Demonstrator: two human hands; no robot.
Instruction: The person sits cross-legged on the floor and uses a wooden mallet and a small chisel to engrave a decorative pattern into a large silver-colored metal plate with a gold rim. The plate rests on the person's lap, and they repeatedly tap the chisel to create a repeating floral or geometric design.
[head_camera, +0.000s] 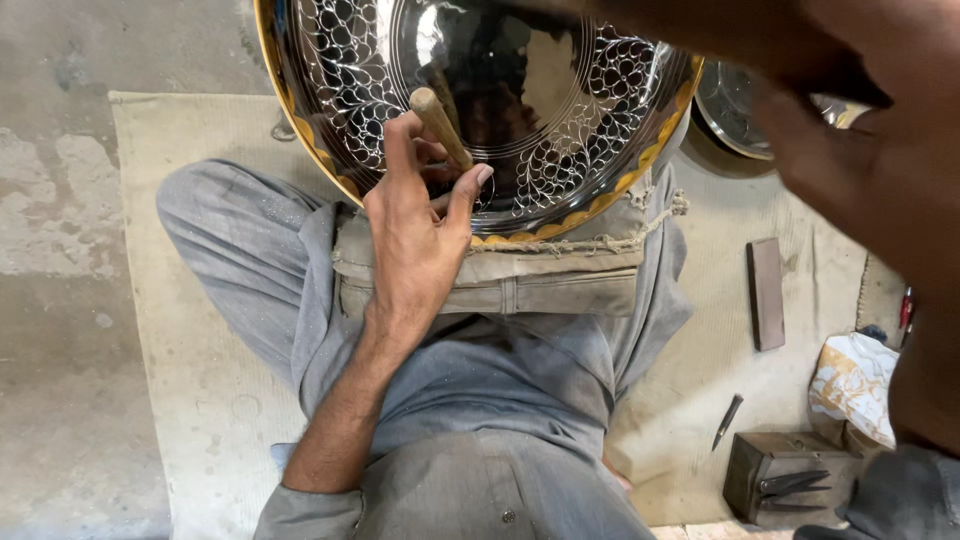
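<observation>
A large round metal plate (560, 110), with fine leaf-pattern engraving and a golden rim, leans on a folded cloth pad (520, 285) on my lap. My left hand (415, 235) grips a wooden-handled tool (440, 125) with its tip pressed against the plate's lower left face. My right hand (850, 160) is dark and blurred, close to the camera. It reaches over the plate's upper right rim, and its grip cannot be made out.
I sit cross-legged on a beige mat (200, 380) laid on concrete floor (50, 300). A second metal dish (730, 125) lies behind the plate. To the right are a dark flat bar (767, 295), a small chisel (727, 421), a metal box with tools (785, 478) and a crumpled bag (855, 385).
</observation>
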